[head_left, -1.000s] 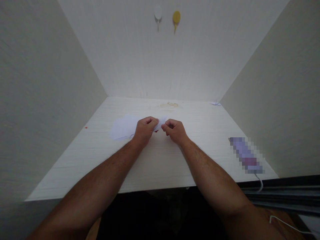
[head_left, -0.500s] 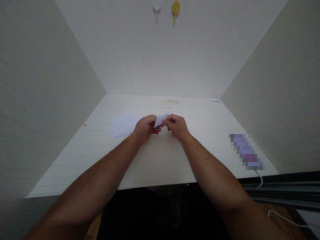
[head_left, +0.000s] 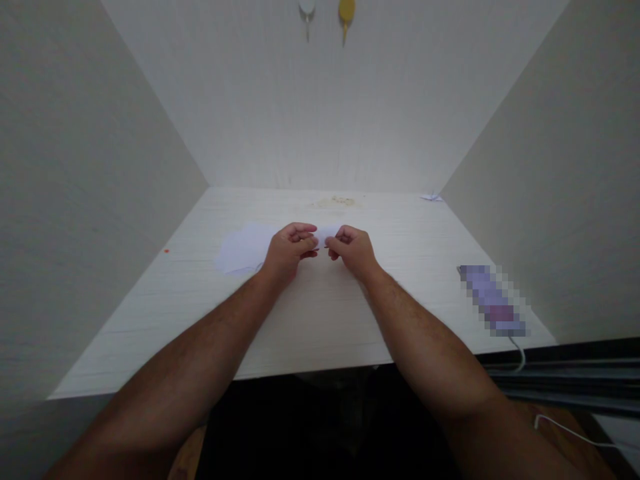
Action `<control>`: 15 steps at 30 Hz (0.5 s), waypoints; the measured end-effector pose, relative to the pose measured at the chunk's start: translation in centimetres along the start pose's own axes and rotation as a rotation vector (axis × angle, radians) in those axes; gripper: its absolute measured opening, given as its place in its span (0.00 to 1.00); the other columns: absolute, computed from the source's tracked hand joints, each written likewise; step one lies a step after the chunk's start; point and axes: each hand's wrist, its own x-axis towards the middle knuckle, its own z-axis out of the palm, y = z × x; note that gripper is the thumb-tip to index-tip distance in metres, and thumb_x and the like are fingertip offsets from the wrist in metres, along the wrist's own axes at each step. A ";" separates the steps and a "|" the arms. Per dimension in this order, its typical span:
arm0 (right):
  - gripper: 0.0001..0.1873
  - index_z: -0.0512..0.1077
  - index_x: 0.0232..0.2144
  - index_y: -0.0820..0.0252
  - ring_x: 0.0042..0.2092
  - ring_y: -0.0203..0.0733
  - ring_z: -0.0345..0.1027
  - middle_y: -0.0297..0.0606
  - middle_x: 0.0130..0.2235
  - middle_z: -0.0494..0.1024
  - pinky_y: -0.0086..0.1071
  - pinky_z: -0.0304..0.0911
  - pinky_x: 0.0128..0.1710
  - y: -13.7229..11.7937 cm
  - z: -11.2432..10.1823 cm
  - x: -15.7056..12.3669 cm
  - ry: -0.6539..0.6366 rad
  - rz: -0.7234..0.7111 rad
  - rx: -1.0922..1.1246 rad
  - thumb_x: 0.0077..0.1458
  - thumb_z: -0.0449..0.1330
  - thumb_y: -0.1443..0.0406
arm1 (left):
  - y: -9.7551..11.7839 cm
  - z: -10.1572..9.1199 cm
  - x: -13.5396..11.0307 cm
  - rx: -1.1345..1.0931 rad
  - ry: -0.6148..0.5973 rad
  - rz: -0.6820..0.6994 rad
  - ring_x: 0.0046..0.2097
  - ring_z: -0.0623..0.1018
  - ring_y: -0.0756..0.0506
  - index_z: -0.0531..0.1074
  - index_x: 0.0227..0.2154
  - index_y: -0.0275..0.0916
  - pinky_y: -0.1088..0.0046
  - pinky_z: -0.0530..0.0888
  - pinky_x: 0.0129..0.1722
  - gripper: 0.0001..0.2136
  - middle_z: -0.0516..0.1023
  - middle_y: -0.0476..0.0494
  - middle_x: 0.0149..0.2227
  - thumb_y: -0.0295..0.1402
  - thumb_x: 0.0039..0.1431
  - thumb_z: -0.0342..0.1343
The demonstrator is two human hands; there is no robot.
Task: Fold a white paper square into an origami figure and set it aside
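Note:
A small folded piece of white paper (head_left: 324, 237) is held between my two hands above the middle of the table. My left hand (head_left: 291, 251) pinches its left end between thumb and fingers. On the other end, the thumb and forefinger of my right hand (head_left: 352, 249) are closed. The fingers cover much of the paper, so its full shape is hidden. Just left of my left hand, white paper sheets (head_left: 243, 248) lie on the table, partly behind that hand.
The white table (head_left: 320, 320) has walls on three sides. A blurred-out flat device (head_left: 490, 300) with a cable lies at the right. A small folded paper (head_left: 431, 197) sits in the far right corner. Two hooks, one yellow (head_left: 346, 12), hang on the back wall.
The folded paper has turned from a tilted, pointed view to a flatter one, more hidden by fingers. My left thumb has moved onto its near face.

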 end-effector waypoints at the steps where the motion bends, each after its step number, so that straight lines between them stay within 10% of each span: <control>1: 0.13 0.65 0.20 0.58 0.20 0.32 0.63 0.31 0.18 0.72 0.26 0.60 0.21 0.0 0.0 0.0 0.010 -0.001 -0.015 0.45 0.64 0.58 | -0.1 0.0 0.0 0.020 -0.008 0.008 0.29 0.75 0.51 0.74 0.36 0.37 0.72 0.75 0.31 0.17 0.75 0.51 0.29 0.33 0.39 0.68; 15: 0.12 0.65 0.20 0.58 0.20 0.31 0.58 0.28 0.17 0.68 0.27 0.53 0.21 0.2 -0.2 0.0 0.036 -0.075 -0.224 0.47 0.62 0.60 | 0.4 0.2 -0.3 0.326 -0.012 0.108 0.23 0.70 0.52 0.73 0.23 0.36 0.75 0.66 0.24 0.08 0.74 0.49 0.21 0.34 0.45 0.65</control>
